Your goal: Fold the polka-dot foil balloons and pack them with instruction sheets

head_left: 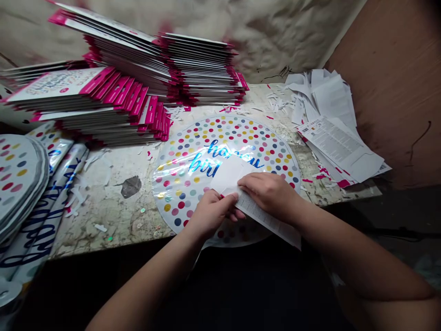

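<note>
The left hand (pixel 216 209) is grasping the printed paper (pixel 267 218), its thumb pressing on top and its fingers curling beneath, presumably to stop the sheet from slipping. The right hand (pixel 270 191) is bending its fingers onto the same paper, gripping near the white panel (pixel 230 171); its thumb is being hidden from view. Whether panel and paper are forming one folded sheet cannot be told. The paper is lying at a slant over the dotted round foil (pixel 193 133), which is resting flat at the near edge of the worktable (pixel 132 230), likely for a smooth surface within reach. Pink-edged packets (pixel 203 69) are standing in stacks behind, probably to leave working room. Loose sheets (pixel 344 142) are lying at the right, apparently for easy access, and further dotted foils (pixel 20 179) are piling at the left.
</note>
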